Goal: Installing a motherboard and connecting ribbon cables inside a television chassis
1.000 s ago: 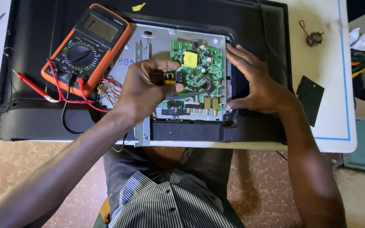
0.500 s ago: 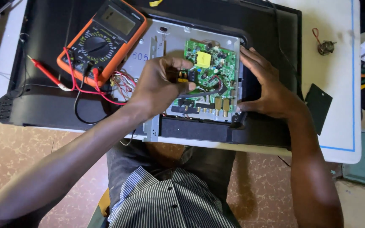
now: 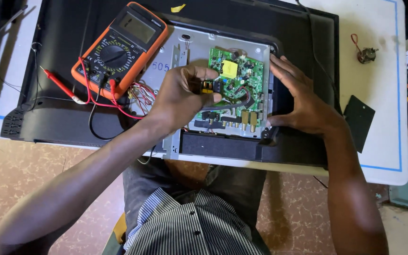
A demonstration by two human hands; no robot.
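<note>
A black flat-screen set [image 3: 57, 118] lies face down on a white table, its back open over a metal plate [image 3: 192, 52] carrying a green circuit board [image 3: 242, 85]. My left hand [image 3: 180, 94] rests over the board's left edge, its fingers pinched on a small black and yellow tool [image 3: 207, 88] that touches the board. Beside the board's right edge, my right hand [image 3: 303, 101] lies flat on the black casing with fingers spread, bracing the frame.
An orange multimeter [image 3: 119, 45] sits on the set at upper left, its red probe [image 3: 60, 85] and leads trailing across the casing. A small black cover [image 3: 359, 120] and a small round part [image 3: 367, 54] lie on the white table [image 3: 378, 156] at right.
The view has shifted slightly; both hands keep nearly the same places on the board and casing.
</note>
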